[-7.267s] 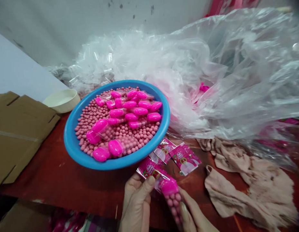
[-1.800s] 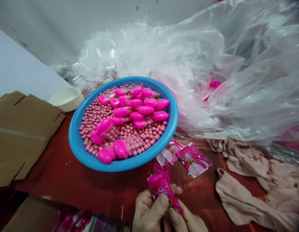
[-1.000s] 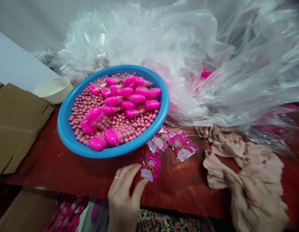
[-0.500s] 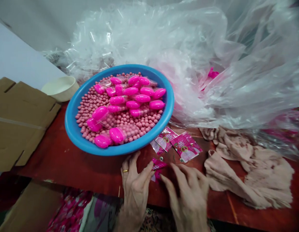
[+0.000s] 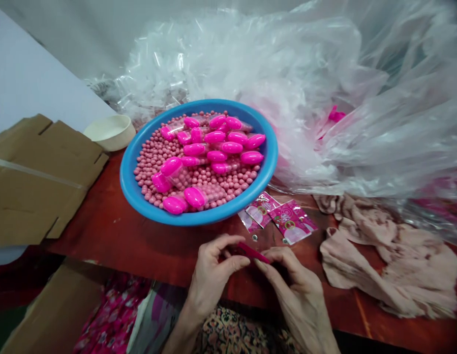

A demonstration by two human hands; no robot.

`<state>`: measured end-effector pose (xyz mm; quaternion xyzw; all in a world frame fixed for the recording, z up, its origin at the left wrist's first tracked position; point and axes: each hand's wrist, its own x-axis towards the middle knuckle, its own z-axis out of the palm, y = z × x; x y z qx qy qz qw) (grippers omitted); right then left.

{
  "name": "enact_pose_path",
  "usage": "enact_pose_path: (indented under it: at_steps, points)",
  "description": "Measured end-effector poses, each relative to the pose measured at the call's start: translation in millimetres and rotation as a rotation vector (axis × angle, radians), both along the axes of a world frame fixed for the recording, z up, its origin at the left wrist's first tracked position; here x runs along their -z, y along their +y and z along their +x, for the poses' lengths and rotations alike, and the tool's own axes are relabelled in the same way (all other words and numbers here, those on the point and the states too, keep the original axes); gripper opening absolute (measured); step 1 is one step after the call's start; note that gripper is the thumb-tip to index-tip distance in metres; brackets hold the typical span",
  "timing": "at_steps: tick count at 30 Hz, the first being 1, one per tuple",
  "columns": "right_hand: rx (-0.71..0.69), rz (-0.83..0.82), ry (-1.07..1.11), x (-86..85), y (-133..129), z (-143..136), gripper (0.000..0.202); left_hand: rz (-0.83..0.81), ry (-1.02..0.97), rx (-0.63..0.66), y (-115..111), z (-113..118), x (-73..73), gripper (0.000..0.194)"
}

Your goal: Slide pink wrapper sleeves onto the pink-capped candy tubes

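Between my two hands is a small pink printed packet [image 5: 253,252], seen nearly edge-on just above the table. My left hand [image 5: 217,265] pinches its left end between thumb and fingers. At the right end, the thumb and fingers of my right hand [image 5: 292,275] are closed on it too. Beyond my hands stands a blue basin [image 5: 198,221] filled with pink balls [image 5: 154,152]. Clear containers with bright pink caps [image 5: 194,197] lie on top of the balls. More flat pink packets [image 5: 292,221] rest on the table right of the basin, beside tiny round metallic-looking pieces [image 5: 255,237].
A crumpled beige cloth [image 5: 390,255] lies at the right. Clear plastic bags [image 5: 309,98] are heaped behind the basin. A cream bowl [image 5: 112,132] and folded cardboard [image 5: 36,187] are at the left. Below the table edge sits an open box of pink items [image 5: 113,309].
Both hands have lifted the pink packet off the table and now grip its two ends. The whole view has shifted, so the basin appears further right.
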<state>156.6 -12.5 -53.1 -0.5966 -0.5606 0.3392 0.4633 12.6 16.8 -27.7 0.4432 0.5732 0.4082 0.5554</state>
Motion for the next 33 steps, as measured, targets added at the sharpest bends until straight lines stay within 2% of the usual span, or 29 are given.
enact_pose_path:
  at_steps: [2, 4, 7, 9, 12, 16, 20, 22, 25, 27, 30, 33]
  points:
    - [-0.011, -0.031, 0.036, -2.0, -1.2, 1.4, 0.010, 0.014, -0.035, 0.003, 2.8, 6.0, -4.7, 0.007]
    - [-0.016, -0.104, 0.122, -2.5, -2.6, 1.2, 0.008, 0.025, -0.080, -0.042, 2.5, 12.0, -5.4, 0.013]
    - [-0.012, -0.221, 0.301, -1.7, -3.5, -2.2, 0.016, 0.020, -0.153, -0.131, -0.7, 17.7, -2.9, 0.013]
    - [0.015, -0.229, 0.372, -1.5, -3.2, -5.6, 0.009, 0.005, -0.211, -0.168, -2.4, 19.7, -1.8, 0.013]
    - [0.043, -0.204, 0.409, -3.1, -3.1, -9.8, 0.019, -0.041, -0.310, -0.202, -4.1, 22.4, -2.7, 0.012]
    - [0.025, -0.174, 0.406, -4.9, -6.5, -12.1, 0.021, -0.132, -0.438, -0.279, -8.0, 25.6, -3.4, 0.012]
    - [-0.009, -0.138, 0.365, -3.8, -11.0, -12.3, 0.021, -0.189, -0.543, -0.360, -11.7, 24.1, -0.7, 0.016]
    - [-0.016, -0.121, 0.341, -3.9, -12.6, -13.7, 0.013, -0.184, -0.584, -0.382, -12.4, 21.9, -0.2, 0.017]
    - [-0.027, -0.100, 0.307, -4.7, -15.4, -18.8, 0.018, -0.148, -0.634, -0.391, -14.3, 18.0, -3.1, 0.018]
    - [-0.030, -0.070, 0.277, -3.8, -18.1, -22.0, 0.012, -0.123, -0.667, -0.386, -17.8, 15.5, -6.9, 0.018]
    - [-0.021, 0.034, 0.214, 0.9, -21.5, -22.2, 0.014, -0.102, -0.715, -0.347, -27.1, 12.4, -11.2, 0.018]
    - [-0.033, 0.187, 0.135, 4.8, -22.0, -16.9, 0.015, -0.106, -0.754, -0.331, -36.0, 11.6, -8.2, 0.035]
